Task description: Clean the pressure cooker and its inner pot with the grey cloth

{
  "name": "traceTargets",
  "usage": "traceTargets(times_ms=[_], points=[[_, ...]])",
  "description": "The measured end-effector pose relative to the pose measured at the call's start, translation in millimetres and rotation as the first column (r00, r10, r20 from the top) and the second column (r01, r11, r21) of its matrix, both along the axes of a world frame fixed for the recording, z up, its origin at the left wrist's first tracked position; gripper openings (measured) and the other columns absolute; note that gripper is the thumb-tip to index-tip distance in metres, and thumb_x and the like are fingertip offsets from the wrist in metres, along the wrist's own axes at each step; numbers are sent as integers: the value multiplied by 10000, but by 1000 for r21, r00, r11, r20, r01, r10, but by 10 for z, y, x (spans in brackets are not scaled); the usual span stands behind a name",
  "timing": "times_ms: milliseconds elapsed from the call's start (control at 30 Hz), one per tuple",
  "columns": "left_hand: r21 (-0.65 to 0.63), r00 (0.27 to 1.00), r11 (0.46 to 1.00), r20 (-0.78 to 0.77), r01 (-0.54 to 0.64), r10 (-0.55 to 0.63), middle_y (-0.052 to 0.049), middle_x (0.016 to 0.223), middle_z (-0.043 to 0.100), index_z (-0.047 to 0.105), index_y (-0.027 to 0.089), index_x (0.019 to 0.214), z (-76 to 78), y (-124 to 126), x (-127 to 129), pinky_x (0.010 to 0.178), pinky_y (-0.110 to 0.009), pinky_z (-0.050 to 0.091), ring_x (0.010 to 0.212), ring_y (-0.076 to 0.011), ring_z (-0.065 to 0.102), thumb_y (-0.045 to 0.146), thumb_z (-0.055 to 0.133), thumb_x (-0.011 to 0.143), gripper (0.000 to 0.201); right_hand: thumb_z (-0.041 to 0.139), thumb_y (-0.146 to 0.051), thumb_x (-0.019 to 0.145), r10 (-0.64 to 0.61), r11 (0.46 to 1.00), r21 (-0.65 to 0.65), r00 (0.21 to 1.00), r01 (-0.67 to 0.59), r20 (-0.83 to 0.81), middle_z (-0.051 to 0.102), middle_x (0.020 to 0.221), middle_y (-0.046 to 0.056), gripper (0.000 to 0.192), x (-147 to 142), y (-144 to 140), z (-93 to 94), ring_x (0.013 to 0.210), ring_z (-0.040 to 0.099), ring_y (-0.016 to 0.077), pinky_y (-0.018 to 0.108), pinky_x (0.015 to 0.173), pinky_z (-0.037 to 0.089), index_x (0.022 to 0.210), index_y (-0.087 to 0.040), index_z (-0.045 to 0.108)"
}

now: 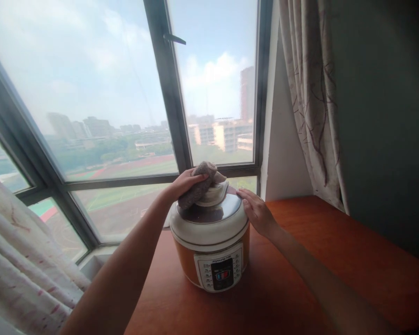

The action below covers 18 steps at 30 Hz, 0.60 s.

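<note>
An orange and white electric pressure cooker [212, 242] stands on a reddish wooden table [335, 260] by a window, its control panel facing me. My left hand [185, 182] presses a brownish-grey cloth [200, 184] onto the top of the cooker's lid, near the lid handle. My right hand [256, 211] lies flat with fingers spread against the right edge of the lid [216, 215], holding nothing.
A large dark-framed window [171, 107] is right behind the cooker, showing buildings and a sports field. A patterned curtain [310, 97] hangs at the right, another curtain [24, 260] at the lower left. A dark wall [387, 116] borders the table on the right.
</note>
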State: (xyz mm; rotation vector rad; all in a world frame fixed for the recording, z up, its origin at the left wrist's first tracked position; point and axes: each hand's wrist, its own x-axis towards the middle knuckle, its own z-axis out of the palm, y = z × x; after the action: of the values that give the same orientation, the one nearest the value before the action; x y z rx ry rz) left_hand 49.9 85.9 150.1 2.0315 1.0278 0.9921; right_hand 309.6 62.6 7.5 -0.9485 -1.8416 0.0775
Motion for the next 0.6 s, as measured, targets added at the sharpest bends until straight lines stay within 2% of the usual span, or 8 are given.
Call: traceTargets(times_ms=[67, 167, 267, 333, 400, 467, 500, 600], points=[[-5, 994, 998, 83, -64, 64, -123, 1006, 760, 731, 151, 1087, -99, -51, -158, 728, -346, 524, 852, -291, 687, 543, 705, 773, 503, 330, -358, 1019, 1, 1000, 0, 1000, -1, -3, 604, 1418, 100, 462, 0, 6, -3, 1350, 522, 280, 528, 1154, 405, 1345, -220, 627], [67, 986, 986, 67, -154, 149, -115, 995, 761, 743, 148, 1065, -209, -150, -273, 736, -349, 520, 875, -303, 685, 558, 718, 766, 508, 336, -354, 1016, 9, 1000, 4, 1000, -9, 2, 606, 1420, 87, 459, 3, 9, 0, 1357, 517, 276, 526, 1161, 401, 1351, -229, 623], [159, 957, 943, 43, -291, 288, -94, 985, 758, 743, 146, 1055, -305, -286, -353, 762, -352, 511, 917, -312, 675, 575, 695, 787, 508, 330, -353, 1018, 14, 1000, 3, 1000, -14, 6, 599, 1430, 84, 463, 5, 3, 7, 1363, 511, 277, 530, 1167, 392, 1357, -229, 619], [170, 921, 905, 75, -390, 383, -83, 968, 755, 735, 146, 1063, -397, -425, -423, 770, -359, 510, 920, -314, 672, 580, 675, 805, 509, 322, -357, 1021, 17, 1000, 2, 1000, -17, -2, 593, 1436, 87, 468, 1, -9, 10, 1367, 507, 277, 528, 1174, 385, 1356, -224, 620], [172, 903, 887, 102, -429, 417, -86, 996, 748, 726, 150, 1095, -514, -613, -474, 805, -375, 518, 945, -315, 673, 561, 657, 832, 492, 315, -360, 1025, 21, 1000, 1, 1000, -21, -13, 592, 1436, 89, 473, -6, -24, 11, 1373, 500, 274, 521, 1183, 376, 1356, -220, 621], [262, 911, 873, 87, -410, 402, -100, 1143, 717, 715, 171, 1145, -646, -838, -453, 927, -406, 504, 1067, -316, 652, 502, 654, 858, 442, 309, -363, 1029, 26, 1000, 4, 999, -26, -26, 594, 1432, 90, 475, -14, -37, 6, 1378, 494, 268, 512, 1190, 369, 1360, -218, 618], [349, 911, 846, 64, -402, 407, -107, 1240, 679, 712, 183, 1157, -718, -957, -405, 1010, -424, 470, 1157, -318, 618, 467, 660, 862, 412, 306, -365, 1032, 28, 1000, 6, 999, -28, -33, 595, 1429, 91, 476, -18, -40, 1, 1379, 492, 266, 509, 1192, 367, 1362, -218, 616], [590, 842, 675, 15, -442, 539, -120, 1401, 572, 664, 216, 1254, -973, -1292, -138, 1126, -496, 384, 1323, -337, 501, 384, 635, 884, 407, 292, -370, 1038, 24, 1000, 11, 999, -24, -46, 590, 1434, 93, 482, -27, -42, -17, 1388, 482, 261, 508, 1198, 357, 1366, -218, 611]])
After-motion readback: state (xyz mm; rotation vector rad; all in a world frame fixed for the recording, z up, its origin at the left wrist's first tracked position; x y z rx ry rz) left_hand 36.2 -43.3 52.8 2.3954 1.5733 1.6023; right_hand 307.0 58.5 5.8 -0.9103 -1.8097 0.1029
